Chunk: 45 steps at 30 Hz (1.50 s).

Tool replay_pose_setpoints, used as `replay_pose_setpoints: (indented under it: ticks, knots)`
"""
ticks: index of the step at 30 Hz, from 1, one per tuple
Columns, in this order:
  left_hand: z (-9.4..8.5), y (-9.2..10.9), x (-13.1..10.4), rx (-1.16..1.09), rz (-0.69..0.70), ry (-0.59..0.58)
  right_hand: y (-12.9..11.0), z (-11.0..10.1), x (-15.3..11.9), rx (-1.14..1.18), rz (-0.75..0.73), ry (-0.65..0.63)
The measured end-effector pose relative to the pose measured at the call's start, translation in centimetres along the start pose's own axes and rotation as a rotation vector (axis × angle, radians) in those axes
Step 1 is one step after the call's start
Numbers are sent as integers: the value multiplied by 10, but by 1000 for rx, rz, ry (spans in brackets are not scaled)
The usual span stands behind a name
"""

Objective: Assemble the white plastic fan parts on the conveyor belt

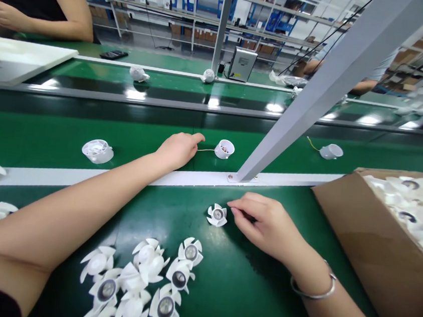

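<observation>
My left hand is over the green belt, its index finger stretched out and apart from the fingers below. A thin wire runs from a white round housing to the fingertips; I cannot see it gripped. Over the near green surface, my right hand has its thumb and index finger slightly apart, with nothing visible between them. Just left of those fingertips lies a single white fan impeller, its hub facing up. More impellers are heaped in front of me, some hub up, others turned over.
A cardboard box full of white parts stands at right. A slanted metal post rises from the rail between my hands. Other housings rest on the belt. Across the line are a person's arm and a black phone.
</observation>
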<state>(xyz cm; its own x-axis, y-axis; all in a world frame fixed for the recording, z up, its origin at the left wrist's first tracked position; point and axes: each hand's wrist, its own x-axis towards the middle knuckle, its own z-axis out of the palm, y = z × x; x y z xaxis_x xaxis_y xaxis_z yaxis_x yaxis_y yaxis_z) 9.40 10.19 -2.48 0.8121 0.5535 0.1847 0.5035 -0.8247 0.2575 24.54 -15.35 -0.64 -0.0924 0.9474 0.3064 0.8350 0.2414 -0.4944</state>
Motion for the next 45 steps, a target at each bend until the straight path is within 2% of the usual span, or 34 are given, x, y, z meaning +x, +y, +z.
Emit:
replay_pose_setpoints:
  ticks: [4, 8, 10, 14, 18, 21, 24, 28, 33, 35, 37, 41, 45]
  knots:
    - [-15, 6, -1, -118, 60, 105, 2, 1, 1, 15, 20, 34]
    - [-44, 28, -3, -509, 116, 323, 4, 2, 2, 27, 43, 137]
    - [-59, 43, -8, -660, 132, 343, 2, 3, 2, 38, 35, 199]
    - [-79, 76, -28, -827, 218, 181, -10, 5, 1, 82, 60, 255]
    - [-83, 104, -50, -938, 269, 35, -23, 8, -3, -22, 0, 284]
    - [-86, 116, -61, -983, 258, -40, -28, 6, -3, -203, -69, 335]
    - [-90, 122, -66, -1047, 232, -132, -28, 3, -1, -227, -86, 404]
    - [-92, 126, -68, -1113, 238, -233, -28, 1, 1, -140, -95, 374]
    - [-89, 119, -60, -1173, 200, -195, -29, -5, -1, -99, -56, 360]
    - [-89, 110, -55, -1101, 208, -178, -28, -9, -1, -82, -88, 316]
    - [-90, 100, -49, -984, 239, -209, -28, -10, -1, -59, -115, 254]
    - [-90, 80, -40, -783, 265, -360, -27, -5, -1, -13, -112, 145]
    - [-83, 72, -36, -607, 255, -505, -23, 1, -2, -20, -64, 13]
